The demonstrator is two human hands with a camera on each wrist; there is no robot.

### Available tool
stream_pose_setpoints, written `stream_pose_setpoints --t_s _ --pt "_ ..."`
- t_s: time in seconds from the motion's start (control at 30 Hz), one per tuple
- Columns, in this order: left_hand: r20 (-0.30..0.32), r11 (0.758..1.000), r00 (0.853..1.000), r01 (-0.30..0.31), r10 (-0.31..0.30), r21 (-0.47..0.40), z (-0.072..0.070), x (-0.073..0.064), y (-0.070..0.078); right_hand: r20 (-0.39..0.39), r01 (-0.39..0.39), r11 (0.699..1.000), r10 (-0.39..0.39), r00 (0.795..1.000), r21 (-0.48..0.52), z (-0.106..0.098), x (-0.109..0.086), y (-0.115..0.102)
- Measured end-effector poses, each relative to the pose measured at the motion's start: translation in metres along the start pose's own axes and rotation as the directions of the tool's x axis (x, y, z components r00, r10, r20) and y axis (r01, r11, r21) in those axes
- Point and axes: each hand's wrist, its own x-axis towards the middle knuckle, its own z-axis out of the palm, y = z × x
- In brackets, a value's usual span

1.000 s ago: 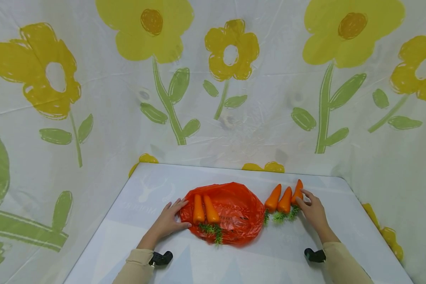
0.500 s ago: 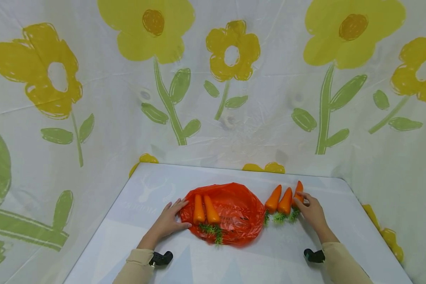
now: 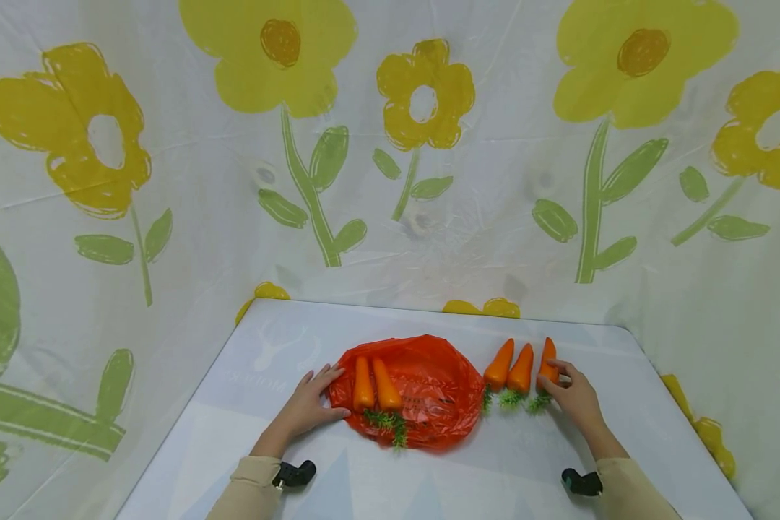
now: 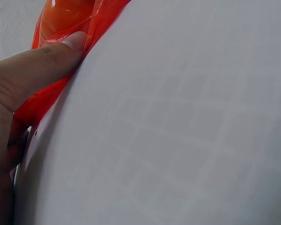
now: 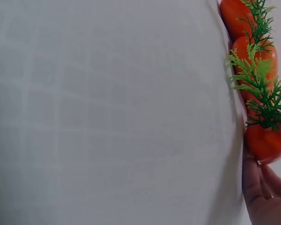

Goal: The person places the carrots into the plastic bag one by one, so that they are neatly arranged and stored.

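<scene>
A red plastic bag (image 3: 438, 393) lies spread on the table, and two orange carrots (image 3: 375, 386) with green tops rest on its left part. My left hand (image 3: 305, 404) rests at the bag's left edge, fingers spread. In the left wrist view the thumb (image 4: 47, 61) presses against the red plastic. Right of the bag lie two more carrots (image 3: 511, 367), tips pointing away. Beside them, my right hand (image 3: 575, 396) pinches the rightmost carrot (image 3: 549, 361) between thumb and fingers. The right wrist view shows that carrot's rounded end (image 5: 267, 143) against the fingers.
The white table (image 3: 494, 469) has a faint printed pattern. Behind it and at both sides hangs a pale cloth (image 3: 481, 238) with yellow flowers. Each wrist carries a black camera mount, such as the right one (image 3: 581, 482).
The rightmost carrot has shifted a little toward me and stands slightly apart from its neighbour, with my right hand moving along. The left hand and the bag have stayed in place.
</scene>
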Motion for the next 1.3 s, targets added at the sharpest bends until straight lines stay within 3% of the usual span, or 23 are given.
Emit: stream_pose_setpoints --t_s 0.73,1.3 --pt "0.000 1.000 1.000 0.006 -0.006 -0.015 -0.0006 -0.0032 0.0026 -0.019 0.027 1.000 -0.026 0.999 0.008 0.0005 -0.0036 -0.0024" --pt "-0.001 1.000 1.000 0.010 -0.010 -0.011 -0.0012 -0.0025 0.0029 -0.037 -0.028 1.000 0.028 0.999 0.013 0.0039 -0.0038 -0.0008"
